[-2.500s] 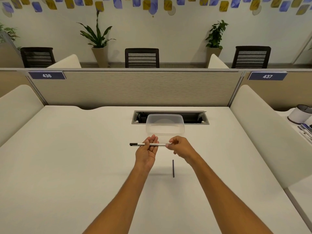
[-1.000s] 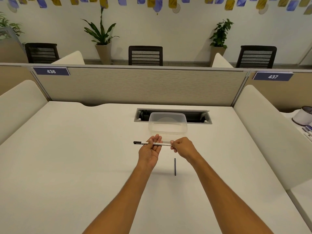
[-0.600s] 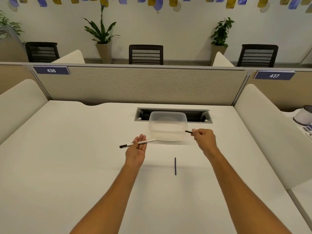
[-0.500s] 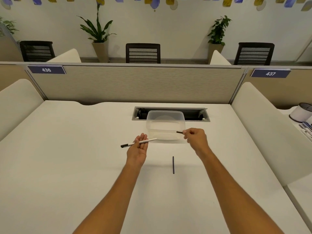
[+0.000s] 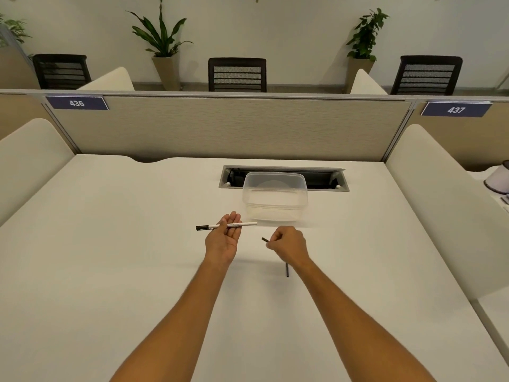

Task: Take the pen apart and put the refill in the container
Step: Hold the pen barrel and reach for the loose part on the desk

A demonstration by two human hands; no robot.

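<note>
Left hand (image 5: pixel 222 238): palm up, fingers loosely curled under a white pen barrel (image 5: pixel 226 225), which lay crosswise over the fingers just left of frame centre, its black tip pointing toward the left edge and its open white end pointing right. Right hand (image 5: pixel 287 244): knuckles up, fingers closed in a pinch on a small dark piece (image 5: pixel 265 239), of which only a short stub showed beyond the fingertips, aimed up and left; whether this was the refill or an end plug could not be told. The two hands were apart, the right one lower and to the right of the barrel's open end. A thin dark stick (image 5: pixel 287 269), possibly the refill, lay on the white desk (image 5: pixel 110 257) below the right hand, running up and down the frame, its upper part hidden behind the right wrist. Container (image 5: pixel 275 198): clear plastic, rectangular with rounded corners, open at the top, standing on the desk above the hands near the centre of the frame, with nothing visible inside it. Directly behind it, a grey-framed cable slot (image 5: pixel 327 180) was set into the desk. A beige partition (image 5: pixel 234 128) crossed the upper middle of the frame, carrying blue plates numbered 436 at upper left and 437 at upper right.
</note>
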